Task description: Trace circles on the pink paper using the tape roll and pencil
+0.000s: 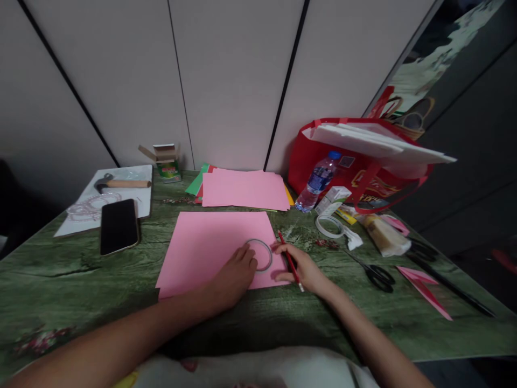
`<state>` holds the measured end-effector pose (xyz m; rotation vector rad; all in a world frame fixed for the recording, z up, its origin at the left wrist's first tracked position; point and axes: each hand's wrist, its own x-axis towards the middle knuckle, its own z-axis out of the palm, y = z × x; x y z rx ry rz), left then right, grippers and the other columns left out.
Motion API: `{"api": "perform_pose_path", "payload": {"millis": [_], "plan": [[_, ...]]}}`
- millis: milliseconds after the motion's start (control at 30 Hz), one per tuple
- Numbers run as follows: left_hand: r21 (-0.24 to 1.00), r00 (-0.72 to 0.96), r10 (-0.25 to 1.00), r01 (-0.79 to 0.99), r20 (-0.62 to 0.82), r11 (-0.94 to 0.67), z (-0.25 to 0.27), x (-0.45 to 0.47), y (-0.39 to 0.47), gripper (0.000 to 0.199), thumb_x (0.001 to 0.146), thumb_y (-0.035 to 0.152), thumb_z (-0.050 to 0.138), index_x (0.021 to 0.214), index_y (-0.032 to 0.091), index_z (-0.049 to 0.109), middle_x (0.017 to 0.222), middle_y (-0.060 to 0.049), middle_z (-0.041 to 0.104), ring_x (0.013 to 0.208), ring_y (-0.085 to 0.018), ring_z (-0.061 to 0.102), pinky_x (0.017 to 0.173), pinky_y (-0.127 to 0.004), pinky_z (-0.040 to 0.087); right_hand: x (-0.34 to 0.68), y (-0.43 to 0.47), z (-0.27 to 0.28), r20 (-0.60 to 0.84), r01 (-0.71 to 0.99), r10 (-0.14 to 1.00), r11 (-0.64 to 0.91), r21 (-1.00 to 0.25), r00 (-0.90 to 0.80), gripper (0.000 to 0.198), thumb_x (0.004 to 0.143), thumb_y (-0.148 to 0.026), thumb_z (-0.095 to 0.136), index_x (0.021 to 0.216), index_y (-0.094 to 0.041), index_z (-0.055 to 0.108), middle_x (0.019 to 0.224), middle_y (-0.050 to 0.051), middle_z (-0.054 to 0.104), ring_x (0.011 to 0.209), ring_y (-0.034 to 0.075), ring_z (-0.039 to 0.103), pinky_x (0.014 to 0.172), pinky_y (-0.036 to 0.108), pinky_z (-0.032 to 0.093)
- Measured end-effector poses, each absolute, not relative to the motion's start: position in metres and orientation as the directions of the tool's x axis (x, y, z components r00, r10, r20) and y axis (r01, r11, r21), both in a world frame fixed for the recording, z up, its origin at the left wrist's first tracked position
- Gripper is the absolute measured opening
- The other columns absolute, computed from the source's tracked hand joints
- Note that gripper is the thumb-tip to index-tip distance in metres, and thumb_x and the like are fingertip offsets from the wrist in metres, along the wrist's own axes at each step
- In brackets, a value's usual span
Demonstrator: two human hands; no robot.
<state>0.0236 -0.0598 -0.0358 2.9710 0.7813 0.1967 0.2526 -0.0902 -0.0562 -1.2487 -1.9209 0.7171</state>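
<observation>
A pink sheet of paper lies flat on the table before me. On its right part rests a thin grey ring, with pink paper showing through its middle. My left hand lies over the ring's left side, fingers close together and bent onto the rim. A red pencil is held in my right hand, slanting across the fingers with its eraser end toward me. The right thumb and forefinger are apart, at the sheet's right edge beside the ring. The left fingertips partly hide the ring.
Behind lie stacked coloured papers. To the right are a water bottle, a tape roll, scissors, folded pink paper and a red bag. A phone and a hammer lie left.
</observation>
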Motion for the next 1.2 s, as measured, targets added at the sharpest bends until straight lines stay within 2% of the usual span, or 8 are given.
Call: {"api": "perform_pose_path", "payload": {"millis": [100,167,333,467,533,800,1000,1200], "plan": [[0.103,0.84,0.518,0.507,0.161,-0.855,-0.041,0.027,-0.06,0.027,0.079,0.002,0.038,0.099,0.011,0.053,0.124,-0.016,0.052,0.129,-0.026,0.037,0.105,-0.043,0.034,0.259,-0.075,-0.041,0.248,0.431,0.947,0.314,-0.846,-0.203,0.029,0.083,-0.045,0.057,0.093,-0.018,0.057,0.11,0.011,0.065,0.099,0.02,0.063,0.09,0.037,0.046],[0.109,0.83,0.527,0.515,0.181,-0.85,-0.045,0.03,-0.057,0.026,0.081,0.001,0.035,0.098,0.012,0.052,0.123,-0.015,0.052,0.129,-0.025,0.036,0.104,-0.042,0.035,0.258,-0.061,-0.036,0.244,0.331,0.963,0.269,-0.904,-0.117,0.03,0.086,-0.047,0.051,0.093,-0.018,0.059,0.104,0.01,0.068,0.093,0.019,0.065,0.088,0.037,0.048],[0.111,0.844,0.498,0.486,0.198,-0.867,-0.052,0.035,-0.049,0.024,0.081,0.001,0.041,0.098,0.012,0.052,0.117,-0.015,0.055,0.127,-0.027,0.04,0.104,-0.043,0.037,0.247,-0.02,-0.049,0.126,-0.08,0.99,0.13,-0.988,0.059,0.043,0.079,-0.057,0.056,0.098,-0.019,0.061,0.078,0.005,0.072,0.075,0.018,0.069,0.076,0.036,0.054],[0.104,0.849,0.471,0.46,0.239,-0.882,-0.059,0.034,-0.045,0.021,0.08,0.003,0.046,0.098,0.013,0.051,0.118,-0.015,0.053,0.125,-0.029,0.041,0.102,-0.043,0.04,0.24,-0.002,-0.068,0.056,-0.228,0.977,0.103,-0.968,0.204,0.046,0.075,-0.061,0.057,0.083,-0.017,0.066,0.069,0.004,0.069,0.067,0.017,0.068,0.071,0.033,0.056],[0.124,0.835,0.47,0.454,0.287,-0.882,-0.065,0.033,-0.043,0.018,0.083,0.004,0.045,0.097,0.013,0.051,0.118,-0.016,0.053,0.126,-0.029,0.039,0.102,-0.044,0.039,0.24,-0.001,-0.074,0.054,-0.231,0.968,0.113,-0.966,0.245,0.043,0.072,-0.059,0.062,0.076,-0.016,0.066,0.069,0.004,0.068,0.067,0.017,0.068,0.072,0.033,0.056],[0.103,0.817,0.459,0.453,0.349,-0.885,-0.069,0.033,-0.038,0.009,0.089,0.018,0.049,0.091,0.011,0.053,0.119,-0.019,0.051,0.123,-0.032,0.042,0.097,-0.045,0.044,0.241,-0.011,-0.074,0.079,-0.082,0.976,0.097,-0.992,0.201,0.037,0.073,-0.052,0.066,0.089,-0.018,0.066,0.07,0.002,0.07,0.071,0.018,0.068,0.076,0.033,0.054],[0.129,0.802,0.465,0.452,0.375,-0.883,-0.067,0.032,-0.037,0.011,0.089,0.023,0.05,0.092,0.013,0.052,0.121,-0.019,0.051,0.122,-0.03,0.043,0.094,-0.046,0.047,0.239,-0.009,-0.076,0.078,-0.124,0.968,0.11,-0.986,0.237,0.038,0.073,-0.055,0.064,0.082,-0.019,0.062,0.065,0.001,0.068,0.068,0.018,0.068,0.073,0.033,0.054],[-0.004,0.827,0.378,0.417,0.416,-0.909,-0.057,0.04,-0.04,0.014,0.092,0.016,0.04,0.096,0.011,0.052,0.121,-0.018,0.051,0.126,-0.027,0.041,0.099,-0.041,0.044,0.237,-0.009,-0.078,0.061,-0.105,0.946,0.1,-0.989,0.319,0.043,0.068,-0.063,0.063,0.073,-0.021,0.056,0.06,-0.002,0.064,0.058,0.019,0.066,0.066,0.035,0.056]]}}
